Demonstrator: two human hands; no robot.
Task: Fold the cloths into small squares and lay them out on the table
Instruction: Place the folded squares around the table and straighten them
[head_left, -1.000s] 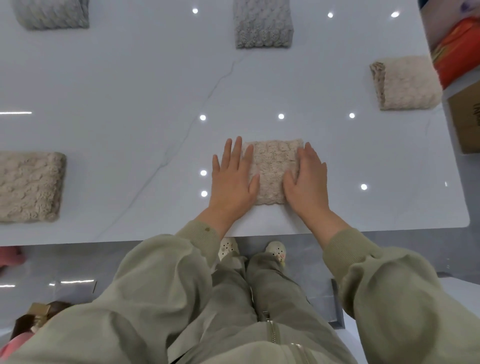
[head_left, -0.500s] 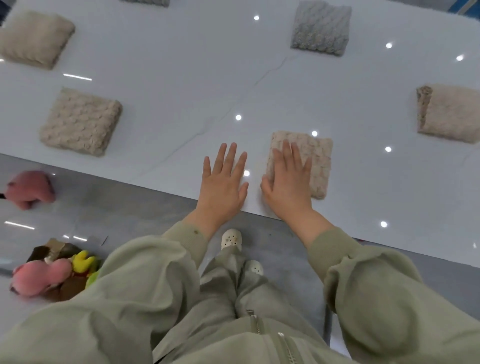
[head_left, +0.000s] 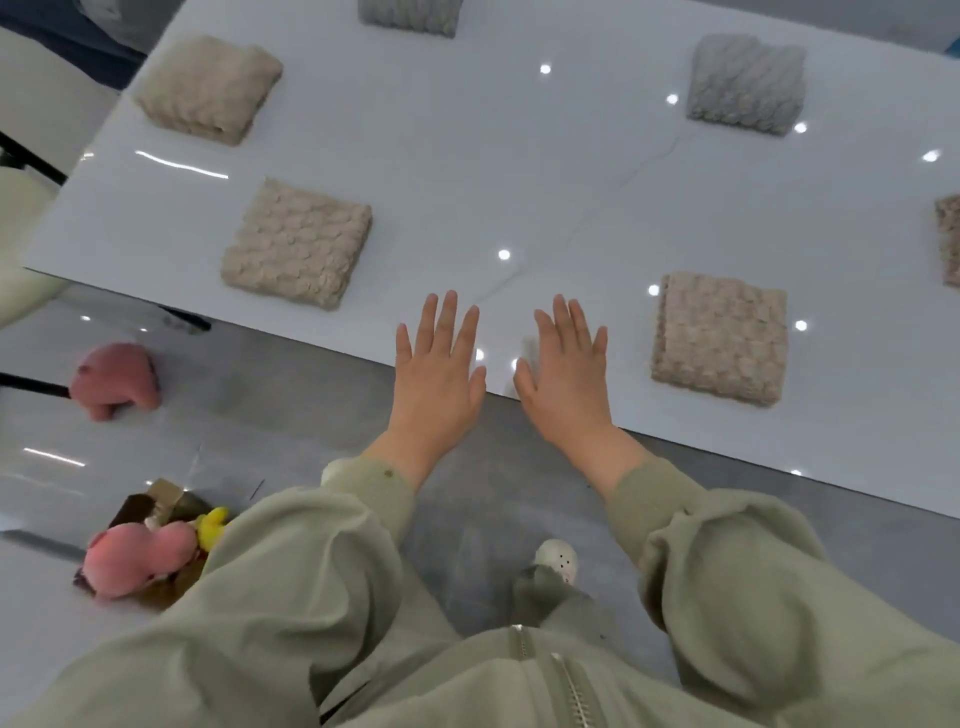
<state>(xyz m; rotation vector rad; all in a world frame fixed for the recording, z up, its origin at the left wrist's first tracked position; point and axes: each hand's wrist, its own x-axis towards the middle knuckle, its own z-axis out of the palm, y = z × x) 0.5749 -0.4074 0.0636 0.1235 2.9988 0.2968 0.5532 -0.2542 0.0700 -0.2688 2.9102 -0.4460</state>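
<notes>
Over the near edge of a white table (head_left: 519, 171), the left hand (head_left: 436, 379) and right hand (head_left: 566, 384) were spread flat, holding nothing. Just right of them lay a folded beige cloth (head_left: 719, 338); another beige cloth (head_left: 298, 241) lay farther left.

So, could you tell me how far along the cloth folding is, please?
Six folded cloths lie spaced out on the table. Nothing is in hand: left hand and right hand are open, empty, at the table's edge. No unfolded cloth is in view.
</notes>
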